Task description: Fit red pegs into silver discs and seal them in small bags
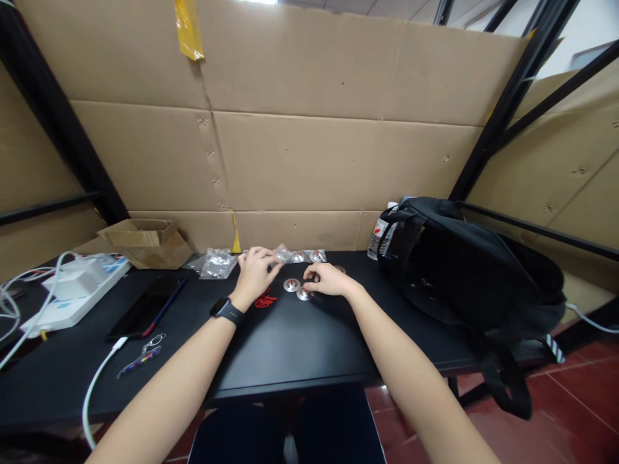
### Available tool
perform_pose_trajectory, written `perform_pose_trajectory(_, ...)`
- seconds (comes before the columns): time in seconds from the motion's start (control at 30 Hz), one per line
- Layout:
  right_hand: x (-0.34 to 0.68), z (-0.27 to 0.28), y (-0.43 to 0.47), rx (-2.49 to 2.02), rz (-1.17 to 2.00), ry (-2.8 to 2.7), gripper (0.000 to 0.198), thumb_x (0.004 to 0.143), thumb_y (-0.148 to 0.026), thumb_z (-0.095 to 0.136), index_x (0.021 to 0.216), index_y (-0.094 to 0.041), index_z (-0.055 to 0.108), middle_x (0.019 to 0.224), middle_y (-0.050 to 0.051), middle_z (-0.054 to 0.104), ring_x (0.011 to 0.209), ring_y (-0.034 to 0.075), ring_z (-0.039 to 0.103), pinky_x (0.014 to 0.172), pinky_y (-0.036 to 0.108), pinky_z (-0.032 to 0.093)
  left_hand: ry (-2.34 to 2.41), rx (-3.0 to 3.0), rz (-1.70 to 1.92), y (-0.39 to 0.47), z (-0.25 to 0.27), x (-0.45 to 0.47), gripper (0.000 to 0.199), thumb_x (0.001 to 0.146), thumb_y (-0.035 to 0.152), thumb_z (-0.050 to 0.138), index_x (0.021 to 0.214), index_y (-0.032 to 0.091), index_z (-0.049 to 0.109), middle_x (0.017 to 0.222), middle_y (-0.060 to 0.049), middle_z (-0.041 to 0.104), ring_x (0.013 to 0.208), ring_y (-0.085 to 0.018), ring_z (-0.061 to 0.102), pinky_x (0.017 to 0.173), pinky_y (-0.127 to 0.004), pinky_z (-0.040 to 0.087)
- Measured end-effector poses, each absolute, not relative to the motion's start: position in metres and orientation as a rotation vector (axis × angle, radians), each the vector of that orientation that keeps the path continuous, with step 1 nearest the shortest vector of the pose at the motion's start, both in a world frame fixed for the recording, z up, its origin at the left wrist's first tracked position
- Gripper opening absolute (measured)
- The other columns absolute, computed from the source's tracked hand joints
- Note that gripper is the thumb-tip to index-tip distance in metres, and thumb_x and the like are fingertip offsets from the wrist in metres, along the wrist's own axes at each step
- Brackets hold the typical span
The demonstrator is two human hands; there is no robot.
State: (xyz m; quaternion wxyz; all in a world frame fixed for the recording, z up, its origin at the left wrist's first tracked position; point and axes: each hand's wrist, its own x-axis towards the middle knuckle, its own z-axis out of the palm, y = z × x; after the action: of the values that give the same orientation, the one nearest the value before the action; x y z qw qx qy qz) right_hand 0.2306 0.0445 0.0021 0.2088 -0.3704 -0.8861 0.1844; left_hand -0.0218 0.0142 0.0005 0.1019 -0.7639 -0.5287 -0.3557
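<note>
Both my hands rest at the far middle of a black table (290, 348). My left hand (255, 272), with a black watch on its wrist, lies with fingers curled over small clear plastic bags (290, 256) of metal parts. Small red pieces (265, 300) lie just beside its wrist. My right hand (327, 280) is curled, with its fingertips at a round silver metal disc (305, 294). A second silver disc (291, 285) lies loose between the two hands. Whether either hand pinches a part is hidden by the fingers.
A black backpack (464, 270) with a water bottle (380, 238) fills the table's right side. At the left are a white power strip (72, 293) with cables, a dark phone (147, 308), keys (142, 357), an open cardboard box (147, 241) and a crumpled clear bag (215, 264). Cardboard walls stand behind.
</note>
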Motion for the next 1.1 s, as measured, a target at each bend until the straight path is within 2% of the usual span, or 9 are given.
perform_pose_trajectory(0.1,0.233,0.003,0.045,-0.99,0.591,-2.569,0.034,0.07,-0.034,0.083,0.099,-0.019,0.075,0.088,0.002,0.069,0.071,0.013,0.059,0.066,0.023,0.041,-1.45,-2.491,-0.907,0.011,-0.01,-0.009,0.021,0.095,0.033,0.055,0.106,0.029,0.072,0.115,-0.006,0.07,0.117,-0.028,0.05,0.096,-0.046,0.032)
perform_pose_trajectory(0.2,0.234,0.002,0.046,-0.992,0.601,-2.59,0.024,0.071,-0.026,0.082,0.094,-0.02,0.077,0.081,0.0,0.068,0.067,0.012,0.059,0.063,0.022,0.04,-1.362,-2.642,-0.821,0.008,-0.013,-0.009,0.034,0.094,0.025,0.05,0.125,0.029,0.063,0.125,-0.007,0.065,0.12,-0.027,0.05,0.096,-0.043,0.035)
perform_pose_trajectory(0.27,0.234,0.0,0.046,-1.002,0.601,-2.581,0.02,0.073,-0.026,0.081,0.091,-0.02,0.078,0.077,-0.001,0.068,0.065,0.012,0.059,0.062,0.022,0.039,-1.319,-2.686,-0.801,0.005,-0.01,-0.009,0.038,0.092,0.022,0.05,0.129,0.028,0.059,0.126,-0.007,0.063,0.12,-0.027,0.051,0.097,-0.042,0.036)
perform_pose_trajectory(0.37,0.231,-0.001,0.044,-0.992,0.621,-2.546,0.026,0.073,-0.034,0.081,0.096,-0.022,0.078,0.077,-0.001,0.07,0.064,0.012,0.06,0.061,0.022,0.04,-1.281,-2.69,-0.736,0.001,-0.004,-0.007,0.026,0.091,0.024,0.052,0.114,0.027,0.064,0.115,-0.007,0.065,0.114,-0.027,0.052,0.096,-0.043,0.036)
perform_pose_trajectory(0.47,0.228,0.0,0.041,-0.959,0.63,-2.568,0.015,0.077,-0.025,0.076,0.091,-0.022,0.078,0.072,-0.002,0.071,0.063,0.013,0.061,0.063,0.022,0.041,-1.244,-2.631,-0.657,-0.002,0.0,-0.004,0.016,0.094,0.026,0.052,0.099,0.026,0.068,0.109,-0.008,0.066,0.113,-0.028,0.051,0.095,-0.045,0.035)
perform_pose_trajectory(0.6,0.226,0.002,0.038,-0.964,0.558,-2.581,0.014,0.078,-0.01,0.068,0.079,-0.02,0.077,0.069,0.0,0.072,0.063,0.014,0.062,0.064,0.023,0.042,-1.199,-2.551,-0.649,-0.003,-0.001,-0.003,0.019,0.095,0.024,0.053,0.102,0.027,0.07,0.121,-0.009,0.063,0.121,-0.031,0.046,0.096,-0.048,0.034)
perform_pose_trajectory(0.8,0.228,0.006,0.038,-1.094,0.543,-2.573,0.016,0.075,-0.005,0.066,0.073,-0.018,0.075,0.068,0.002,0.073,0.062,0.015,0.064,0.063,0.023,0.044,-1.19,-2.509,-0.568,-0.001,-0.004,-0.004,0.019,0.096,0.024,0.055,0.094,0.026,0.073,0.123,-0.009,0.062,0.125,-0.033,0.043,0.095,-0.049,0.034)
perform_pose_trajectory(0.93,0.23,0.007,0.037,-1.086,0.56,-2.544,0.016,0.074,-0.004,0.066,0.068,-0.017,0.072,0.066,0.002,0.072,0.06,0.014,0.062,0.063,0.023,0.043,-1.27,-2.548,-0.694,0.001,-0.007,-0.003,0.014,0.094,0.028,0.058,0.092,0.025,0.072,0.122,-0.007,0.063,0.124,-0.031,0.045,0.097,-0.05,0.035)
perform_pose_trajectory(1.1,0.231,0.01,0.038,-0.994,0.788,-2.336,0.005,0.079,-0.015,0.066,0.08,-0.016,0.071,0.074,0.002,0.072,0.064,0.013,0.062,0.062,0.023,0.045,-1.452,-2.58,-1.014,0.008,-0.009,-0.009,0.018,0.095,0.038,0.058,0.092,0.027,0.072,0.123,-0.006,0.063,0.121,-0.029,0.048,0.1,-0.049,0.036)
